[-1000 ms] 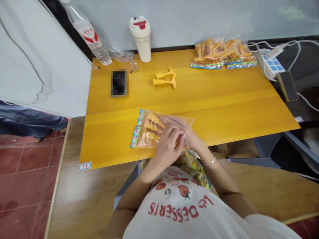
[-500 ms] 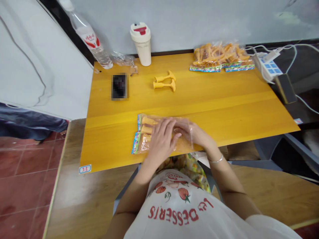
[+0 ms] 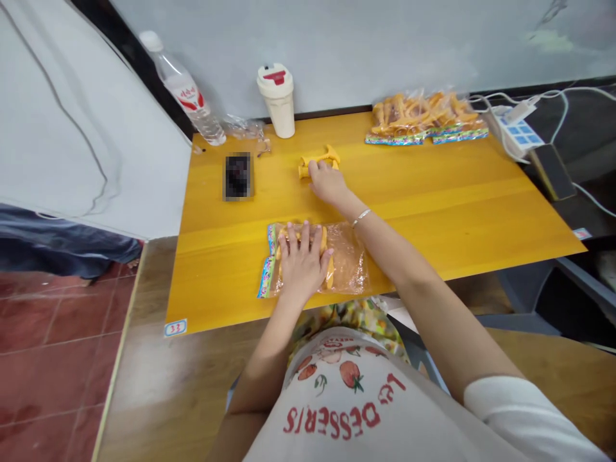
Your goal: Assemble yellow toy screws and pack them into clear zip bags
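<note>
A clear plastic bag (image 3: 347, 264) with a colourful edge lies near the front of the yellow table (image 3: 433, 199). It holds several orange plastic pieces. My left hand (image 3: 303, 260) lies flat on the bag, fingers spread. My right hand (image 3: 327, 181) has reached across to two loose orange pieces (image 3: 317, 158) in the middle of the table and rests on them, fingers curled over the nearer one. Whether it grips that piece I cannot make out.
At the back stand a water bottle (image 3: 187, 90) and a white tumbler (image 3: 279, 99). A phone (image 3: 237, 176) lies at the back left. Filled bags of orange pieces (image 3: 423, 119) sit at the back right, beside a power strip (image 3: 517, 125).
My right hand left the bag and reached forward to the loose orange pieces. My left hand shifted left and flattened on the bag.
</note>
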The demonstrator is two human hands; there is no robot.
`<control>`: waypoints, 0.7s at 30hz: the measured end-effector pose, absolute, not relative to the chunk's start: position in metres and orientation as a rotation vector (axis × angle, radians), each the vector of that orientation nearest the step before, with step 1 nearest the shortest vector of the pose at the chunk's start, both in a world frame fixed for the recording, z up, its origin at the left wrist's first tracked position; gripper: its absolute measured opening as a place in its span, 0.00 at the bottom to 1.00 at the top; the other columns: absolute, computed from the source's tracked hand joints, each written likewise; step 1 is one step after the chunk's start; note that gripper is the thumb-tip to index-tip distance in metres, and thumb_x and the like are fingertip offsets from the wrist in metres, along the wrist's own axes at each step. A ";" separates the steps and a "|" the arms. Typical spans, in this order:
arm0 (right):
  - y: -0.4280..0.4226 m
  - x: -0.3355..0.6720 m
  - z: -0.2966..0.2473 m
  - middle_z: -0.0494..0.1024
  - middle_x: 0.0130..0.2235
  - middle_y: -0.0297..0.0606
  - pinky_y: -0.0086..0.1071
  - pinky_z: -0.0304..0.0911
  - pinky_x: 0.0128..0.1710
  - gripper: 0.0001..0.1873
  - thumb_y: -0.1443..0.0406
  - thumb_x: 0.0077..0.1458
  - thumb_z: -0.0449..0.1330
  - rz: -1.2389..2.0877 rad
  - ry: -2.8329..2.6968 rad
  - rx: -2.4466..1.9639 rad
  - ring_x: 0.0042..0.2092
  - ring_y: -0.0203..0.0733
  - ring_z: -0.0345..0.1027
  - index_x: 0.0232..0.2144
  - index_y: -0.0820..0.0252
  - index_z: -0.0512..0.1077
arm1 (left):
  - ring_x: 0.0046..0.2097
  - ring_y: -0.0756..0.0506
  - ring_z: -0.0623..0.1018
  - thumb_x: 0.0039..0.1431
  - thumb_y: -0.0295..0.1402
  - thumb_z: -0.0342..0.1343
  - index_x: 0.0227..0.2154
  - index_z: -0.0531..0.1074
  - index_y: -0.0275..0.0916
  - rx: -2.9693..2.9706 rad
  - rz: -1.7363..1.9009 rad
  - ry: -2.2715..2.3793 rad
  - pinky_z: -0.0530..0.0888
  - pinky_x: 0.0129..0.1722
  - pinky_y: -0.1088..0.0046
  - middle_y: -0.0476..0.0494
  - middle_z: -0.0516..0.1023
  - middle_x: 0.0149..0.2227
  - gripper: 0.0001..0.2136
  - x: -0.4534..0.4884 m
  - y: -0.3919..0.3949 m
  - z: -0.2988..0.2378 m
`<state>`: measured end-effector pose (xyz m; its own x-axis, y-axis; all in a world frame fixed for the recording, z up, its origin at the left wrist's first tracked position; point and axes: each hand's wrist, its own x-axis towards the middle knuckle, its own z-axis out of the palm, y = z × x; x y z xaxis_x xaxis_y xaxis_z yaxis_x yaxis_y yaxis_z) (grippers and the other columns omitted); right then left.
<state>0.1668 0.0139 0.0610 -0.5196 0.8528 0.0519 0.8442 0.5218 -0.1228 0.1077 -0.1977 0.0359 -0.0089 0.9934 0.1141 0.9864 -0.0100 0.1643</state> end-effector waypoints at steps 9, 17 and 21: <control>-0.012 0.216 0.093 0.74 0.56 0.46 0.40 0.67 0.50 0.32 0.71 0.65 0.48 0.279 -2.372 -1.312 0.50 0.47 0.73 0.69 0.55 0.51 | 0.73 0.26 0.48 0.69 0.45 0.45 0.66 0.61 0.36 2.150 0.468 2.188 0.52 0.67 0.35 0.32 0.59 0.69 0.28 0.103 -0.194 0.028; -0.094 0.341 0.086 0.79 0.41 0.39 0.35 0.71 0.35 0.30 0.52 0.63 0.57 0.612 -1.568 -1.214 0.34 0.40 0.74 0.64 0.43 0.54 | 0.72 0.34 0.55 0.71 0.40 0.44 0.65 0.58 0.29 2.252 0.870 1.744 0.63 0.68 0.50 0.24 0.60 0.68 0.25 0.157 -0.208 0.042; -0.135 0.365 0.066 0.78 0.39 0.39 0.36 0.71 0.34 0.23 0.50 0.64 0.54 0.629 -1.304 -1.246 0.39 0.44 0.77 0.58 0.43 0.59 | 0.73 0.27 0.45 0.67 0.44 0.52 0.67 0.51 0.20 2.277 0.723 1.699 0.60 0.68 0.45 0.14 0.51 0.69 0.36 0.203 -0.213 0.030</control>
